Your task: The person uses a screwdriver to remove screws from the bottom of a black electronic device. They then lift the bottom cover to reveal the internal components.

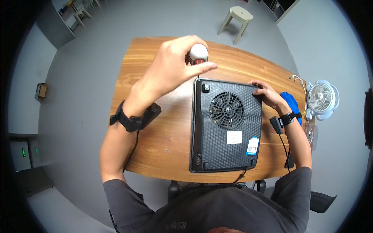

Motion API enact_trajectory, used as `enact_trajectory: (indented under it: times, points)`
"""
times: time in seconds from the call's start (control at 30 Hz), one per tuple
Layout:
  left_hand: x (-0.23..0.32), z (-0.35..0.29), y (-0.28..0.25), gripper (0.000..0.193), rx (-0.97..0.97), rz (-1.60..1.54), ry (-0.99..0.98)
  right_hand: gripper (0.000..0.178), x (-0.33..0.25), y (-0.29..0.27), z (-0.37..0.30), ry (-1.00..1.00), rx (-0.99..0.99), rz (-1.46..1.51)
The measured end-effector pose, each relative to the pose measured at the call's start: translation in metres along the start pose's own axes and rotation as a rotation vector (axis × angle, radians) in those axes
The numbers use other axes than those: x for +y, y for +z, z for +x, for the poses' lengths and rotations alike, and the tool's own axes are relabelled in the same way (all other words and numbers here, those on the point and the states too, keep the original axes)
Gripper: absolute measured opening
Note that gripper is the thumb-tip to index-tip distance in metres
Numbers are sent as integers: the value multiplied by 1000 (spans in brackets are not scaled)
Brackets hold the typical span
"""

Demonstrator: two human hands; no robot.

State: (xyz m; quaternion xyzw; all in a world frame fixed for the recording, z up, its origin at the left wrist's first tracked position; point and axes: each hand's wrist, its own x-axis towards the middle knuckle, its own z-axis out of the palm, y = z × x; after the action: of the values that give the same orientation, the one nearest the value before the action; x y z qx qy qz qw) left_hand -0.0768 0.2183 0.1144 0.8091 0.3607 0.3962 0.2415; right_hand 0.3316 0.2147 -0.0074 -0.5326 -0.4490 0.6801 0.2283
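On the table a black flat appliance [208,139] lies with its underside up, showing a round fan grille, rubber feet, a white label and a blue-edged sticker. My left hand [176,60] is closed round a screwdriver [199,52] with a white, rounded handle end and red and black below it. Its thin shaft points down at the appliance's far left corner; whether the tip touches is hidden. At the far right corner my right hand [270,95] grips the appliance's edge, fingers over the far side and thumb on top.
A wooden table [155,155] carries the appliance, whose dark cord [240,176] hangs over the near edge. Right of my right hand lie a blue bag-like thing [290,103] and a white fan [321,97]. Beyond the table stands a stool [240,14]. Straps with cabled dark boxes circle both wrists.
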Motion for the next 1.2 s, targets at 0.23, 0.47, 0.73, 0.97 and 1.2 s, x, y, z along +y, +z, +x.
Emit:
enact_trajectory:
  times: [0.23, 0.47, 0.73, 0.97, 1.2]
  points:
    - [5, -9, -5, 23, 6, 53, 16, 42, 1, -6, 2, -12, -20, -27]
    - [9, -18, -13, 27, 11, 11, -52, 50, -2, -9, 0, -19, -49, 33]
    - [23, -27, -14, 25, 58, -31, -88, 58, 4, -18, 4, -31, -61, 40]
    - [45, -28, -20, 25, 32, -1, -136, 49, 6, -14, 5, -41, -23, 19]
    - [49, -32, -15, 26, 16, 79, -30, 45, 6, -9, 3, -36, 7, -49]
